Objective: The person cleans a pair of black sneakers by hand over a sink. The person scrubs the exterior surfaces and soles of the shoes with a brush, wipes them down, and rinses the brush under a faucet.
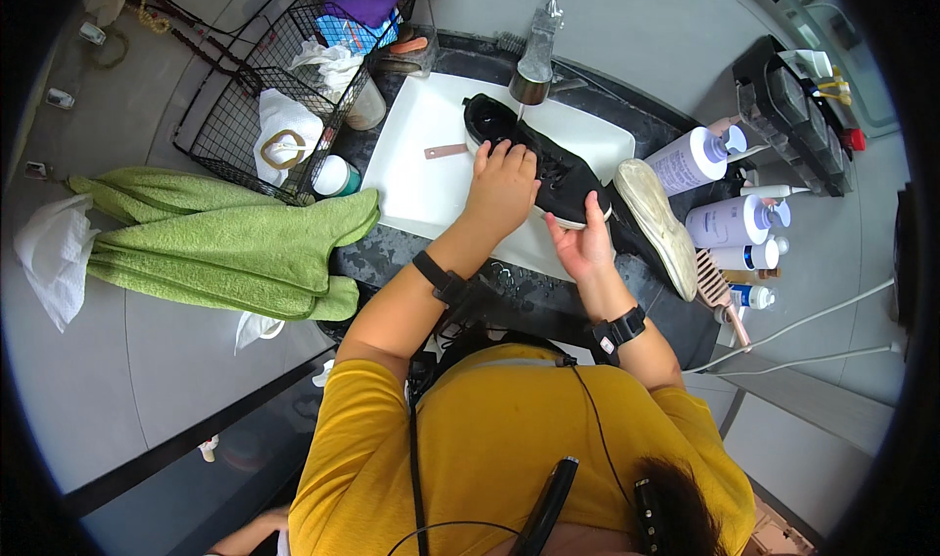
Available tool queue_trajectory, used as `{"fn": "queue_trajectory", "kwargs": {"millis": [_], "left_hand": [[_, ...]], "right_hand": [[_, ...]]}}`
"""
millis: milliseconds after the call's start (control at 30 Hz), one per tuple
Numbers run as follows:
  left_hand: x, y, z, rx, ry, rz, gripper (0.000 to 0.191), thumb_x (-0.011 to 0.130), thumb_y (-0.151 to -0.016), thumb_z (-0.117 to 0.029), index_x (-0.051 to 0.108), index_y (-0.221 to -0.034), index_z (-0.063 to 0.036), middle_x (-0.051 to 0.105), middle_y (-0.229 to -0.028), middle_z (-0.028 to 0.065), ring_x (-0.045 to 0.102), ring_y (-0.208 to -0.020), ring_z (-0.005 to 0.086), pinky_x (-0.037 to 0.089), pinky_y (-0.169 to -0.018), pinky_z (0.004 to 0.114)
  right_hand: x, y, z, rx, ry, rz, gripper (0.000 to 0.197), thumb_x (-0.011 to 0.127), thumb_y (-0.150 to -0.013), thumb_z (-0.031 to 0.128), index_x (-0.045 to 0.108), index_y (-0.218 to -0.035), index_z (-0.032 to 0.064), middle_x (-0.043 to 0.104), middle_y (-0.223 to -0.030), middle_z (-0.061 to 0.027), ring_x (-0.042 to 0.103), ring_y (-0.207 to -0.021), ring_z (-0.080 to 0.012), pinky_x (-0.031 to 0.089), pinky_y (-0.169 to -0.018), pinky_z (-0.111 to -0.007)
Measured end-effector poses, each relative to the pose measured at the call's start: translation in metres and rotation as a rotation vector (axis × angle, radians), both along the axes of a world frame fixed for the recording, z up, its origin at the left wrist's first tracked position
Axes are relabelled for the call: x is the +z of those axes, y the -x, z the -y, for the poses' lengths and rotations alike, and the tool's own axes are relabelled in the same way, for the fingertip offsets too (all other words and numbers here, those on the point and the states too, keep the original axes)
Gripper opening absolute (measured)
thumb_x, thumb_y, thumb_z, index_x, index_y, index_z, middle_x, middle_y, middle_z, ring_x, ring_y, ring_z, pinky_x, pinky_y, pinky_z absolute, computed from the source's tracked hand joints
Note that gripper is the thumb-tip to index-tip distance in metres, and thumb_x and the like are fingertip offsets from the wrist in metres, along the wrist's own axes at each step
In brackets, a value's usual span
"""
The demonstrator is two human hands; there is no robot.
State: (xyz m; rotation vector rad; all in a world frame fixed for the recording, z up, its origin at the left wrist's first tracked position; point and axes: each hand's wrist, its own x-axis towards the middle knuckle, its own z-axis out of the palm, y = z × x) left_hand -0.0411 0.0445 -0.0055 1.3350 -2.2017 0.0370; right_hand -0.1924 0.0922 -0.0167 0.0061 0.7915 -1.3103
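A black lace-up shoe [562, 167] with a white sole edge is held over the white sink basin [411, 152], its heel under the faucet [534, 68]. A thin stream of water falls from the spout towards the shoe's opening. My left hand [507, 185] lies across the shoe's near side, fingers on the upper by the opening. At the toe, my right hand [584, 240] grips with the thumb on top and the other fingers beneath. The second shoe [657, 225] rests on its side to the right, its pale, stained sole showing.
A green towel [220, 248] hangs at the left below a black wire basket [242, 115]. Pump bottles [683, 163] and a pink comb [716, 284] line the right counter. A pinkish strip [446, 151] lies in the basin. Another person's arm [253, 530] shows at lower left.
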Motion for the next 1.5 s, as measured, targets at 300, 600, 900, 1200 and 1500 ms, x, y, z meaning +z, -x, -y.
{"fn": "queue_trajectory", "kwargs": {"millis": [300, 600, 900, 1200, 1500], "left_hand": [[-0.021, -0.027, 0.024, 0.129, -0.584, -0.669, 0.035, 0.059, -0.08, -0.023, 0.053, -0.105, 0.0015, 0.059, -0.101, 0.0157, 0.055, -0.096, 0.0269, 0.041, -0.085, 0.037], [-0.001, -0.037, 0.037, 0.04, -0.888, -0.846, 0.032, 0.061, -0.078, -0.021, 0.057, -0.101, 0.0011, 0.063, -0.093, 0.0131, 0.06, -0.086, 0.0221, 0.045, -0.077, 0.031], [0.028, -0.034, 0.023, 0.231, -0.249, -0.272, 0.027, 0.061, -0.075, -0.023, 0.062, -0.096, -0.0053, 0.063, -0.09, 0.0116, 0.056, -0.088, 0.0294, 0.04, -0.078, 0.041], [0.028, 0.022, 0.002, 0.012, 0.216, 0.013, 0.019, 0.055, -0.068, -0.013, 0.053, -0.085, -0.0052, 0.053, -0.082, 0.0079, 0.05, -0.093, 0.0242, 0.03, -0.096, 0.042], [0.021, -0.024, 0.018, 0.012, -0.483, -0.743, 0.041, 0.054, -0.083, -0.036, 0.057, -0.097, 0.0029, 0.061, -0.087, 0.0176, 0.057, -0.082, 0.0322, 0.044, -0.076, 0.036]], "right_hand": [[0.024, 0.003, 0.001, 0.17, 0.064, -0.38, 0.038, 0.054, -0.087, 0.035, 0.047, -0.117, 0.012, 0.056, -0.11, -0.0051, 0.055, -0.097, -0.017, 0.053, -0.069, -0.032], [0.009, 0.017, 0.017, 0.185, 0.037, -0.402, 0.041, 0.052, -0.087, 0.039, 0.048, -0.116, 0.0102, 0.061, -0.103, -0.0052, 0.061, -0.083, -0.017, 0.054, -0.066, -0.035], [0.009, 0.012, 0.017, 0.28, 0.055, -0.396, 0.045, 0.053, -0.086, 0.041, 0.045, -0.115, 0.0066, 0.055, -0.109, -0.0107, 0.058, -0.089, -0.0221, 0.048, -0.08, -0.036], [-0.018, -0.013, 0.009, 0.296, -0.169, 0.04, 0.032, 0.044, -0.093, 0.026, 0.045, -0.114, 0.0025, 0.055, -0.109, -0.0126, 0.058, -0.094, -0.0261, 0.049, -0.084, -0.033], [0.009, 0.021, 0.019, 0.078, 0.086, -0.587, 0.024, 0.056, -0.087, 0.019, 0.047, -0.107, 0.0085, 0.059, -0.094, -0.0035, 0.059, -0.067, -0.0134, 0.054, -0.059, -0.027]]}}
